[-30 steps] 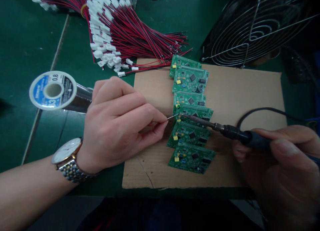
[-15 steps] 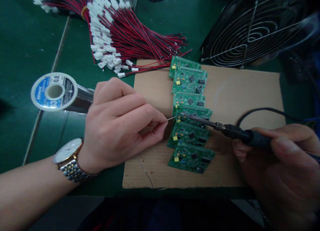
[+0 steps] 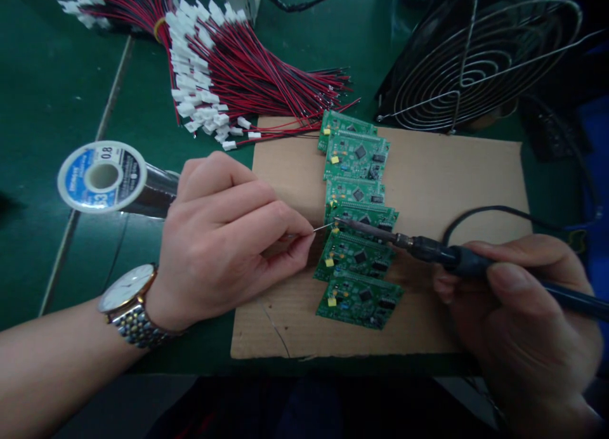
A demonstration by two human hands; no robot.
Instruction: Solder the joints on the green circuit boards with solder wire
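The left hand (image 3: 223, 236) pinched solder wire (image 3: 323, 227) while the right hand (image 3: 514, 299) gripped the soldering iron (image 3: 428, 248), both tips meeting just beyond the fingertips on the fourth circuit board (image 3: 364, 216), two boards nearer apparently left.

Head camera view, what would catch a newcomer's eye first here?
At centre, the right hand holds a soldering iron to a column of green circuit boards on cardboard, while the left hand feeds solder wire. A bundle of red-black wires fans out behind.
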